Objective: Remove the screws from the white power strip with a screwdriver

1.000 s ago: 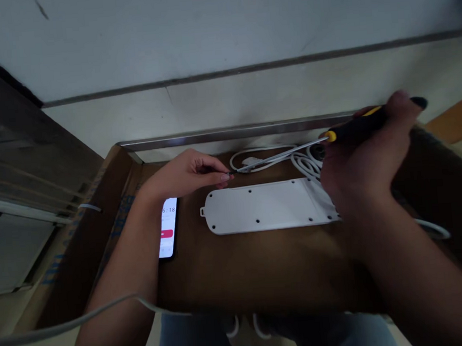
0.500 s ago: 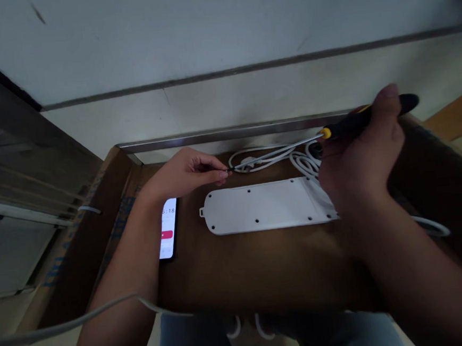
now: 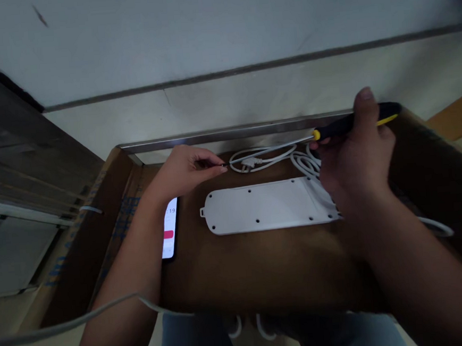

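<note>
Left hand (image 3: 186, 168) pinching the thin tip of a long screwdriver (image 3: 349, 125), its black and yellow handle gripped in the right hand (image 3: 355, 158). Just below the shaft, a white plug (image 3: 252, 163) on a coiled white cable (image 3: 306, 162). Nearer, a white power strip (image 3: 268, 206), back panel up, lying on brown cardboard (image 3: 262, 269). Beside the left wrist, a lit smartphone (image 3: 169, 228).
</note>
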